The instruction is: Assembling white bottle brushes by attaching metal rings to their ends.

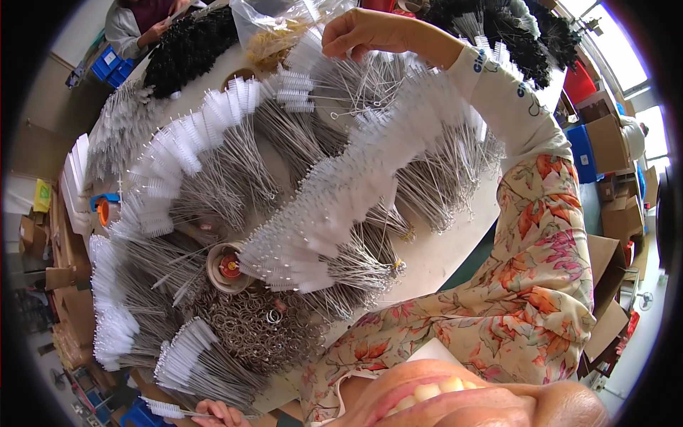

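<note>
My left hand (pixel 219 413) is at the lower edge, closed on the thin wire stem of a white-bristled brush (pixel 163 408). My right hand (pixel 366 33) reaches to the far side of the table, above piled white brushes (pixel 377 75). Its fingers are curled, and what they hold, if anything, is hidden. Between my hands, a long heap of white bottle brushes with wire stems (pixel 334 203) runs diagonally across the tabletop. A small bundle of white brushes (pixel 186 356) lies nearest my left hand, beside a pile of metal rings (pixel 263 331).
A round pot (pixel 215 269) with something red inside stands by the rings. Black brushes (pixel 192 53) and a clear plastic bag (pixel 260 18) lie at the back. A person (pixel 131 32) sits far left. Cardboard boxes (pixel 605 142) and a blue bin (pixel 582 153) stand at right.
</note>
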### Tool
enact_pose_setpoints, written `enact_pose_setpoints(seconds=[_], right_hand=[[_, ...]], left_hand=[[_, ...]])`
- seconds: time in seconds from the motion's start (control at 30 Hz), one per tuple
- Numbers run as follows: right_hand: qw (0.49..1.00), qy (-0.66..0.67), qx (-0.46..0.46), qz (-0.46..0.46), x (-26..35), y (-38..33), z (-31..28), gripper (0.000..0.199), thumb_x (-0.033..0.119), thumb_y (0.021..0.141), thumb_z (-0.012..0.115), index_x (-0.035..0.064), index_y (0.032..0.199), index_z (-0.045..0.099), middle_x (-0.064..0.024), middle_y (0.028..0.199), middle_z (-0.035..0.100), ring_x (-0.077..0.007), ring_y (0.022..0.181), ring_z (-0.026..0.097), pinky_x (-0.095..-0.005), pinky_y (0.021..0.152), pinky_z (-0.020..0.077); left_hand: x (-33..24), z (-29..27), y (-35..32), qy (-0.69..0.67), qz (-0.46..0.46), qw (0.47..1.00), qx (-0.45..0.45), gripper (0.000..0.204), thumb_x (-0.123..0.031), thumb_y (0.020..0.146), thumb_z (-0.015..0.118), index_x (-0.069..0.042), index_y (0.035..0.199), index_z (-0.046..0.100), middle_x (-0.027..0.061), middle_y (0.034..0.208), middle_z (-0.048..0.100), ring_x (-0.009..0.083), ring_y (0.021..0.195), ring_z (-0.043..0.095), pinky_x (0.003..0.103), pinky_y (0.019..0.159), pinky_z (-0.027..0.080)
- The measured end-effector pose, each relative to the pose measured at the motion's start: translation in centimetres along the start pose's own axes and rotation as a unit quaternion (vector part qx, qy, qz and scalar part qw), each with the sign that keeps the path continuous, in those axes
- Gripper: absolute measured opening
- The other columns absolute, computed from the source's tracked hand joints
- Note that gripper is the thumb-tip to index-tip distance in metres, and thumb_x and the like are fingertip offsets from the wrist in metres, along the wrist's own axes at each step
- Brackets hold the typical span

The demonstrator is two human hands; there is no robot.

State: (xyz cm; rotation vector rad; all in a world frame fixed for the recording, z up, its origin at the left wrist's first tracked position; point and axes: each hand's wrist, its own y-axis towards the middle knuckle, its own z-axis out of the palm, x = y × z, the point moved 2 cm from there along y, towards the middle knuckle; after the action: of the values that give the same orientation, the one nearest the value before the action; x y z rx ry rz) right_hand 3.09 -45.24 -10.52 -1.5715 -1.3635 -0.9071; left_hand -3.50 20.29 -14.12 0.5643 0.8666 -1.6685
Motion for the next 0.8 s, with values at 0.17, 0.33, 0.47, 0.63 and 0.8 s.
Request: enact_pose_setpoints(seconds=[0.17, 0.33, 0.47, 0.63, 0.8], right_hand=[[0.995, 0.092, 0.043, -0.013, 0.4, 0.4, -1.0, 0.017, 0.013, 0.084, 0.06, 0.0017, 0.096, 0.058, -0.0082, 0.081, 0.063, -0.0165, 0.072, 0.064, -0.0277, 0.067, 0.0538], [0.998, 0.001, 0.057, -0.029, 3.1, 0.8, -0.7, 0.022, 0.014, 0.086, 0.056, 0.0009, 0.103, 0.06, -0.0062, 0.081, 0.063, -0.0122, 0.07, 0.062, -0.0253, 0.064, 0.0532], [0.985, -0.16, 0.043, 0.053, 1.5, 1.8, 0.9, 0.021, 0.015, 0.086, 0.057, 0.0011, 0.1, 0.064, -0.0061, 0.083, 0.064, -0.0112, 0.07, 0.061, -0.0248, 0.063, 0.0534], [0.981, -0.184, -0.037, 0.056, 1.0, 2.4, 0.8, 0.025, 0.02, 0.085, 0.059, -0.0001, 0.099, 0.064, -0.0061, 0.082, 0.064, -0.0106, 0.071, 0.061, -0.0244, 0.064, 0.0541], [0.982, -0.141, -0.111, 0.059, 1.0, -0.1, -2.0, 0.021, 0.02, 0.082, 0.063, 0.0005, 0.088, 0.066, -0.0056, 0.075, 0.065, -0.0105, 0.065, 0.061, -0.0252, 0.058, 0.0515]], left_hand=[[-3.9, -4.7, 3.0, 0.111, -0.157, 0.948, 0.254, 0.039, -0.029, 0.095, 0.03, -0.004, 0.122, 0.044, 0.0121, 0.085, 0.051, 0.0224, 0.054, 0.049, 0.038, 0.051, 0.048], [-2.1, -3.1, 2.4, 0.16, -0.042, 0.972, 0.17, 0.042, -0.037, 0.095, 0.033, -0.005, 0.119, 0.047, 0.0053, 0.077, 0.045, 0.0096, 0.045, 0.036, 0.021, 0.034, 0.034], [-1.7, -2.5, 2.1, 0.179, -0.036, 0.972, 0.149, 0.043, -0.039, 0.095, 0.032, -0.004, 0.115, 0.049, 0.0022, 0.074, 0.042, 0.006, 0.044, 0.03, 0.018, 0.031, 0.025], [-2.1, -2.4, 1.7, 0.166, -0.052, 0.98, 0.101, 0.036, -0.032, 0.095, 0.037, -0.004, 0.115, 0.048, 0.0033, 0.075, 0.044, 0.0082, 0.046, 0.037, 0.021, 0.035, 0.032], [-3.3, -5.1, 4.2, 0.094, -0.24, 0.937, 0.238, 0.033, -0.029, 0.096, 0.033, -0.002, 0.107, 0.048, 0.0109, 0.077, 0.05, 0.0216, 0.056, 0.051, 0.033, 0.05, 0.045]])
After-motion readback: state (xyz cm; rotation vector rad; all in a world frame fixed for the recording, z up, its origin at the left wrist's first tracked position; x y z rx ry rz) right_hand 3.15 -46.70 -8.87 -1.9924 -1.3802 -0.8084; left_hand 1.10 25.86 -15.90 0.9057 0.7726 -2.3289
